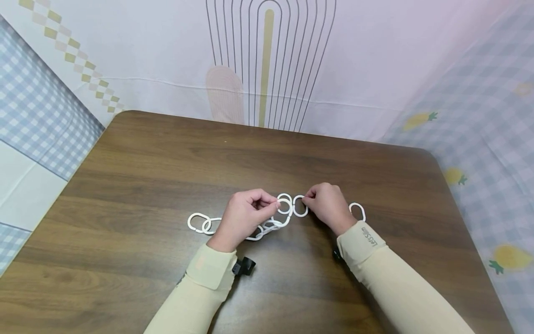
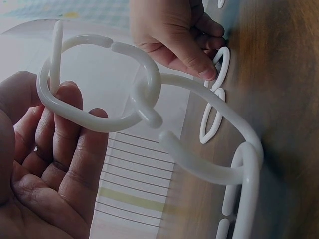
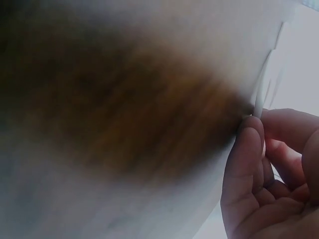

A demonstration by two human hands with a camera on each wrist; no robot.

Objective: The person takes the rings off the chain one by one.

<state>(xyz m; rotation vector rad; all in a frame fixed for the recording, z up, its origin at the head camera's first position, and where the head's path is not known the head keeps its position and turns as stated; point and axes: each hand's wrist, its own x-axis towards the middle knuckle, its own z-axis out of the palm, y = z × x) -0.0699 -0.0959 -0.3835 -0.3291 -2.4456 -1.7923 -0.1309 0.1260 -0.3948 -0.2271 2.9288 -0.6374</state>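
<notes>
My left hand (image 1: 246, 211) pinches a white plastic chain link (image 2: 56, 55) between thumb and fingertips. Through it passes another oval link (image 2: 94, 122), with a small gap in its rim, and more joined links run down to the table. Part of this white chain (image 1: 273, 226) lies behind my left hand and wrist, and its far end (image 1: 198, 222) shows to the left. Close on the right, my right hand (image 1: 329, 204) grips the edge of a white link (image 1: 300, 214) between thumb and index finger, low over the tabletop. In the right wrist view that link appears edge-on at the fingertips (image 3: 250, 130).
One more white link (image 1: 358, 211) lies just right of my right wrist, partly hidden by it. The brown wooden table (image 1: 167, 153) ends at a patterned white cloth (image 1: 167, 55) at the back. Checked cloth (image 1: 41, 93) hangs along the left side.
</notes>
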